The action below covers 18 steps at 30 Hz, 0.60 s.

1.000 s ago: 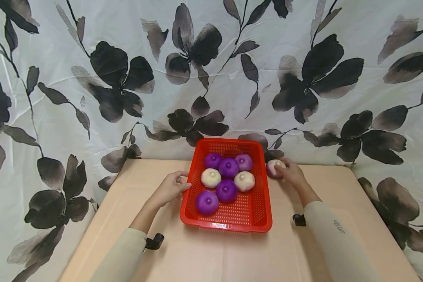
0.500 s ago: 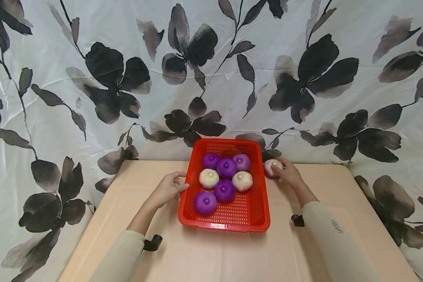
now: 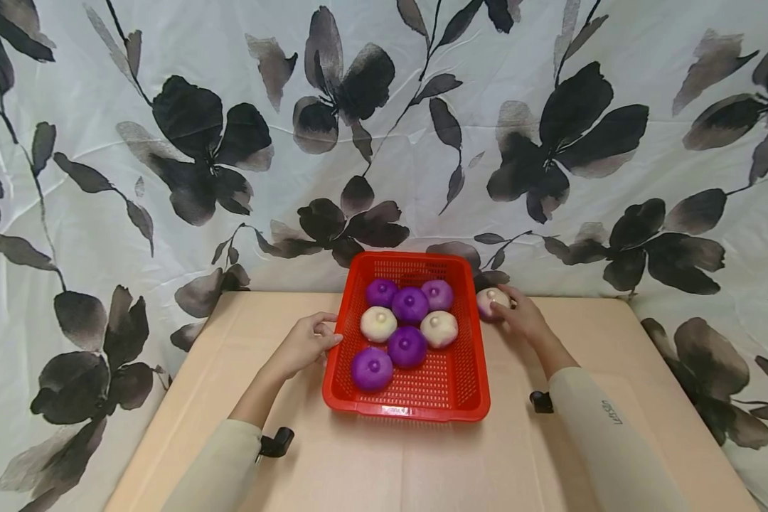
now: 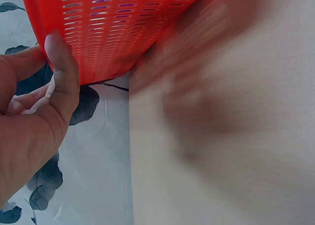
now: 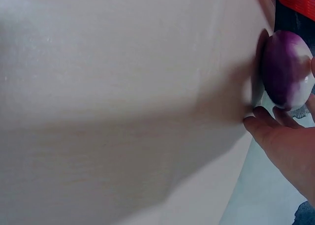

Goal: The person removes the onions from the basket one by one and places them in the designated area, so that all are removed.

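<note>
A red plastic basket [image 3: 406, 411] with perforated walls rests on the table, holding several round vegetables. Purple ones with a small nub, like this turnip-like vegetable [image 3: 407, 346], lie among paler ones such as the whitish vegetable [image 3: 378, 324]. At its left side, my left hand [image 3: 305, 345] pinches the rim, thumb against the wall in the left wrist view. Just outside the basket's back right side, my right hand [image 3: 526, 317] grips a purple-and-white turnip-like vegetable [image 5: 285, 70] with its fingers around it, close over the tabletop.
The light wooden table [image 3: 409, 469] ends at a back edge, behind which hangs a white cloth [image 3: 435, 43] printed with dark flowers. Small black wrist cameras sit at the left cuff [image 3: 276, 442] and right cuff [image 3: 540, 402].
The head view has shifted slightly, so everything appears a little further left. Both hands keep their holds, and the basket and its contents stay as they were.
</note>
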### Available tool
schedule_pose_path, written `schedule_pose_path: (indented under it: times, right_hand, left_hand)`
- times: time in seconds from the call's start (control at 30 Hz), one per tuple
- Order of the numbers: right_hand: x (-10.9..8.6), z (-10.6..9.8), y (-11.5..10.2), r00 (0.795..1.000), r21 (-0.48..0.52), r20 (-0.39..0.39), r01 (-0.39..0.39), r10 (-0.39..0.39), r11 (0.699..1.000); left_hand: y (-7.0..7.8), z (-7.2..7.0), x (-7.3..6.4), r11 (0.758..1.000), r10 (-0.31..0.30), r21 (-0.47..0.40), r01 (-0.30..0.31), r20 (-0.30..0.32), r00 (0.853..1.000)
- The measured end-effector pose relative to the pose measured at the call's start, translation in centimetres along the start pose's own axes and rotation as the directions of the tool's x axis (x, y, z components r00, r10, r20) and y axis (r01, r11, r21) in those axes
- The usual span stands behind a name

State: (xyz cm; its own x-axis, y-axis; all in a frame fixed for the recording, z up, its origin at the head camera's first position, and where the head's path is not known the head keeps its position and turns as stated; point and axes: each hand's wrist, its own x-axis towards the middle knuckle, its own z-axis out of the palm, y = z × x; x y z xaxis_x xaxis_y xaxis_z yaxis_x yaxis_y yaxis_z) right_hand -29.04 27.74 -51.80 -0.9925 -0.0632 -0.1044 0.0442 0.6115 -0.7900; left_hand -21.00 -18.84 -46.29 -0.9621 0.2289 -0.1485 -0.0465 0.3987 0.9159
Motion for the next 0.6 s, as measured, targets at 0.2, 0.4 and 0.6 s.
schedule_pose_path:
  times: [0.2,0.4,0.6]
  right_hand:
    - [-0.01,-0.02,-0.17,1.000,0.011,0.011,-0.014,0.013,1.000]
    - [-0.02,-0.03,-0.32,0.999,-0.003,0.025,-0.022,0.022,1.000]
    - [-0.01,-0.17,-0.39,1.000,-0.021,0.027,-0.007,0.007,1.000]
  left_hand:
    - [0.05,-0.03,0.03,1.000,-0.007,0.007,0.007,0.000,1.000]
    - [0.15,0.04,-0.05,1.000,-0.012,0.014,0.012,-0.003,1.000]
    - [0.22,0.12,-0.02,1.000,-0.013,0.017,0.014,-0.005,1.000]
